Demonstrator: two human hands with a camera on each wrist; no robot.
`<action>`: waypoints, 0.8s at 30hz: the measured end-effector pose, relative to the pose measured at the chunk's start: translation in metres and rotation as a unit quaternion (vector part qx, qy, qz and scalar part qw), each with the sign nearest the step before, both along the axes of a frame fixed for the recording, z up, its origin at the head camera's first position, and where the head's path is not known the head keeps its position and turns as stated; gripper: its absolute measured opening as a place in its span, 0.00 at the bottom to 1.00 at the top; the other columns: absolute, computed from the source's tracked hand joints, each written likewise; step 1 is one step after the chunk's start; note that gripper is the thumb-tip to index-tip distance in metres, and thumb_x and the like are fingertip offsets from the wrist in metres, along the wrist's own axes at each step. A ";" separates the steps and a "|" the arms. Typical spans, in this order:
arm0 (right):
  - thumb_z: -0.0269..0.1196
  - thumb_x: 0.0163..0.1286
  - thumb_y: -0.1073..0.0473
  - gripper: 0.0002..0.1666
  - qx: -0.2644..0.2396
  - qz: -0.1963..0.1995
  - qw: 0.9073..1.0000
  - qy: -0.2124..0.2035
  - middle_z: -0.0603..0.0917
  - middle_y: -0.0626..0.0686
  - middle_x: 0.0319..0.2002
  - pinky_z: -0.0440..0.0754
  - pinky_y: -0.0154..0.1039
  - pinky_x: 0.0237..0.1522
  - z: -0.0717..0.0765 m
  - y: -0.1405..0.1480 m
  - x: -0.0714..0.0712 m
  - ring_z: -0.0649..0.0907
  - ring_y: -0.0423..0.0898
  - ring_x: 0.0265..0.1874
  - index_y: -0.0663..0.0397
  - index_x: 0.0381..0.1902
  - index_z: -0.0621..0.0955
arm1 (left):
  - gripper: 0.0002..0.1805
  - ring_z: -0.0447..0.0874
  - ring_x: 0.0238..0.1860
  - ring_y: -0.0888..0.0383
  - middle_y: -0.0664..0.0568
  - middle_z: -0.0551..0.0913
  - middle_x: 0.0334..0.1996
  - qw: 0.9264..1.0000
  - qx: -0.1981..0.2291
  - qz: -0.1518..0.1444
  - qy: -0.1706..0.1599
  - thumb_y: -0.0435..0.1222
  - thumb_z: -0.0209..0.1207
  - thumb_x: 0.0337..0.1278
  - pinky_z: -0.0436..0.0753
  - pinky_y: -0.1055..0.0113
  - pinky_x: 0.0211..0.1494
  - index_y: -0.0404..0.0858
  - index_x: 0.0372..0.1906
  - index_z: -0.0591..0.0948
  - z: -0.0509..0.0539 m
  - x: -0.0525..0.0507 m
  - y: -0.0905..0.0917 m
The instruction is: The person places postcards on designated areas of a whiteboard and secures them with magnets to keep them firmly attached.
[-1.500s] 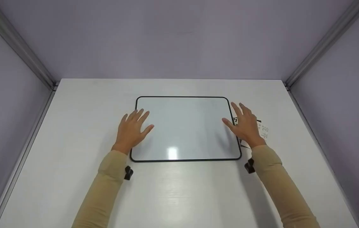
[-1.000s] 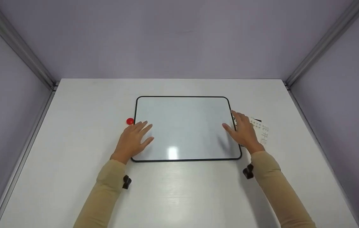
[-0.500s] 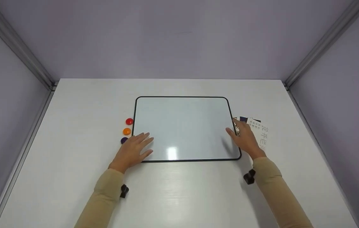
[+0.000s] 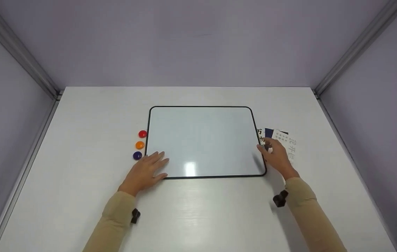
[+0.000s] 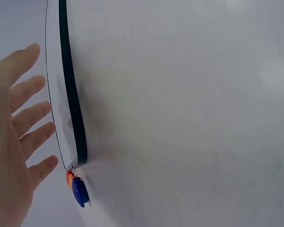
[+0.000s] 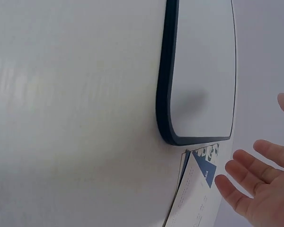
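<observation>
A whiteboard (image 4: 202, 140) with a thin black frame lies flat on the table. Over its near left corner is the left hand (image 4: 144, 173), fingers spread and holding nothing; in the left wrist view that hand (image 5: 19, 123) shows clear of the board's edge. The right hand (image 4: 277, 155) is above the board's right edge, near the printed cards (image 4: 282, 136), thumb apart from bent fingers. In the right wrist view this hand (image 6: 265, 184) holds nothing, and the cards (image 6: 194, 189) fan out beside the board. Three round pieces, red (image 4: 142, 134), orange (image 4: 139, 145) and dark blue (image 4: 137, 155), line the board's left side.
The white table (image 4: 191, 217) reaches back to a pale purple wall (image 4: 191, 45). Side walls with grey metal rails (image 4: 19, 49) stand at left and right. A small black device (image 4: 280, 198) is at the right wrist, another (image 4: 135, 216) at the left.
The left hand has moved down the board's left side, uncovering the red, orange and blue pieces. The right hand has also moved nearer the body, its fingers more bent, and more of the cards shows.
</observation>
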State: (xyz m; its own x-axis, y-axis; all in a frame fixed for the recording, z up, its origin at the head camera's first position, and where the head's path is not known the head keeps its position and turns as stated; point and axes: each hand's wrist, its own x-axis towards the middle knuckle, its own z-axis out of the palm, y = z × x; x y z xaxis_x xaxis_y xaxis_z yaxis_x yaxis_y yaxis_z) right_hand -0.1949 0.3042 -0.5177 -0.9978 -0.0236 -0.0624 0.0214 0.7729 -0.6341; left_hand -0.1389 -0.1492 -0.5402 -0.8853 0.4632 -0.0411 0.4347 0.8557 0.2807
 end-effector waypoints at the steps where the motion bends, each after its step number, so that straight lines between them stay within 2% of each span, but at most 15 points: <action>1: 0.55 0.73 0.49 0.33 -0.001 -0.001 1.000 -0.001 0.74 0.68 0.59 0.75 0.57 0.58 0.000 0.002 0.000 0.74 0.62 0.57 0.68 0.65 0.68 | 0.31 0.63 0.74 0.47 0.48 0.65 0.73 1.000 0.003 0.000 -0.001 0.52 0.54 0.65 0.64 0.47 0.76 0.47 0.70 0.68 0.000 0.001 -0.001; 7: 0.55 0.73 0.50 0.33 -0.009 -0.016 1.000 -0.002 0.74 0.70 0.60 0.76 0.56 0.58 -0.001 0.012 0.001 0.75 0.63 0.57 0.70 0.65 0.67 | 0.30 0.63 0.74 0.46 0.46 0.66 0.73 1.000 0.025 -0.002 -0.001 0.50 0.55 0.65 0.64 0.47 0.76 0.45 0.69 0.69 -0.001 0.004 -0.003; 12: 0.55 0.73 0.52 0.31 -0.011 -0.033 0.999 0.000 0.75 0.71 0.58 0.77 0.56 0.57 -0.002 0.020 0.001 0.76 0.63 0.56 0.70 0.65 0.68 | 0.30 0.63 0.74 0.47 0.46 0.66 0.73 1.000 0.021 -0.006 0.006 0.49 0.56 0.64 0.66 0.48 0.76 0.45 0.69 0.69 -0.003 0.003 -0.004; 18: 0.54 0.74 0.55 0.28 -0.008 -0.061 0.998 -0.003 0.77 0.72 0.54 0.77 0.56 0.57 -0.004 0.032 0.002 0.78 0.64 0.54 0.72 0.63 0.69 | 0.31 0.59 0.76 0.48 0.49 0.62 0.75 1.000 0.018 -0.003 -0.014 0.50 0.55 0.65 0.63 0.49 0.77 0.48 0.71 0.66 -0.006 0.005 -0.008; 24: 0.53 0.73 0.55 0.28 -0.007 -0.081 0.996 -0.020 0.78 0.72 0.54 0.76 0.57 0.60 -0.006 0.042 0.004 0.77 0.65 0.55 0.72 0.62 0.69 | 0.30 0.60 0.76 0.48 0.49 0.63 0.74 1.000 0.020 -0.004 -0.003 0.49 0.56 0.64 0.64 0.50 0.77 0.48 0.70 0.68 -0.007 0.008 -0.011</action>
State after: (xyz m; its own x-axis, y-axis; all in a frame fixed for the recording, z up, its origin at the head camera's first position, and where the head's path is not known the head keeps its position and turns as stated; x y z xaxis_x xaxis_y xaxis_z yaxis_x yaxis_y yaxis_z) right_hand -0.1910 0.3458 -0.5241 -0.9853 0.1364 -0.1027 0.1704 0.7483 -0.6411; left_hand -0.1308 -0.1598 -0.5469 -0.8810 0.4722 -0.0274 0.4404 0.8401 0.3168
